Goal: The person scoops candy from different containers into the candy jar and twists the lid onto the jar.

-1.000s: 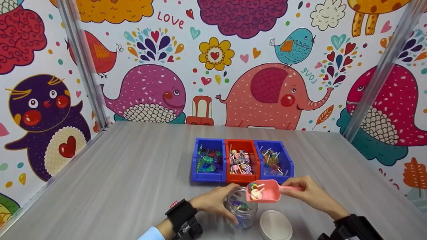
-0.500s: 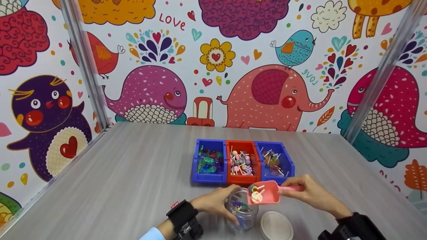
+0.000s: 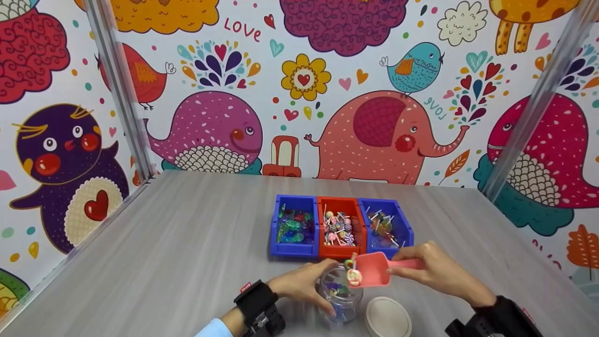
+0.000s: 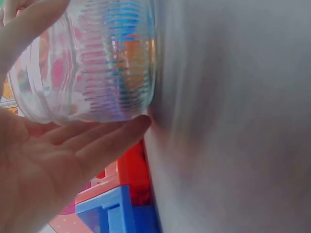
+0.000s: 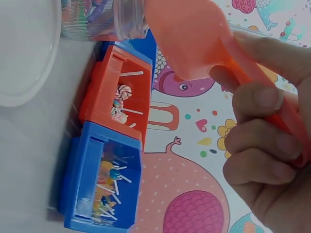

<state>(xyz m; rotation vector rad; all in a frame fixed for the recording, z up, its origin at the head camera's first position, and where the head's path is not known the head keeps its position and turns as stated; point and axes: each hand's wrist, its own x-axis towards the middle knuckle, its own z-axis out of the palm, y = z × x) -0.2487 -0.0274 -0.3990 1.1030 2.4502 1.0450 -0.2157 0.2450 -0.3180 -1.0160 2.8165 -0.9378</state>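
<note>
My left hand (image 3: 299, 283) holds a clear glass jar (image 3: 345, 309) between thumb and fingers. Colourful pieces lie low in the jar, and its ribbed wall shows in the left wrist view. My right hand (image 3: 437, 271) grips the handle of a pink scoop (image 3: 374, 270), fingers curled around it in the right wrist view. The scoop's front edge is above the jar's open mouth, its pan tipped toward the jar. A pale swirl lollipop (image 3: 354, 277) lies at that edge. A rainbow lollipop (image 3: 349, 264) beside it is partly over the jar mouth.
A round white lid (image 3: 388, 318) lies on the table right of the jar. Behind stand three joined bins: a blue one (image 3: 295, 250) with translucent pieces, a red one (image 3: 340, 251) with lollipops, and another blue one (image 3: 408, 236) with stick candies. A patterned wall is beyond.
The scoop has tipped further toward the jar, and both lollipops have slid to its front edge. The left hand and jar have stayed in place.
</note>
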